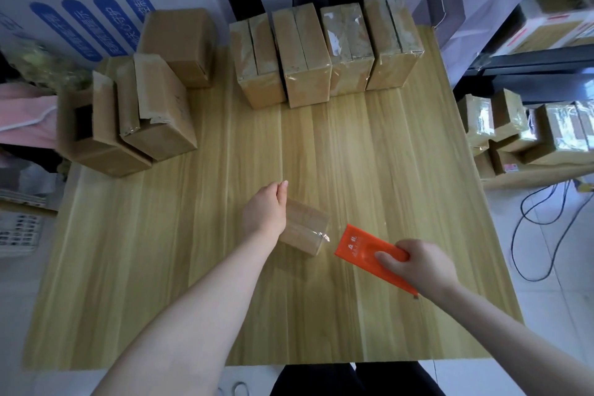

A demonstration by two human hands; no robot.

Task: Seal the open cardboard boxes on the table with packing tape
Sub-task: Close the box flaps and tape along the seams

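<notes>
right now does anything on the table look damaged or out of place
Yes. The open boxes at left lean on one another askew, flaps up, with ragged old tape. In the neat back row, the third box from the left shows torn white patches.

Surface: pale wood-grain finish, smooth, faint sheen.
Small box: matt brown cardboard, glossy clear tape along one edge.
Tape dispenser: smooth orange plastic, slightly glossy.
Back row of boxes: brown cardboard under shiny, wrinkled clear tape.
Open boxes at left: matt cardboard, flaps bearing torn glossy tape.
Floor: pale, smooth tile.
</notes>
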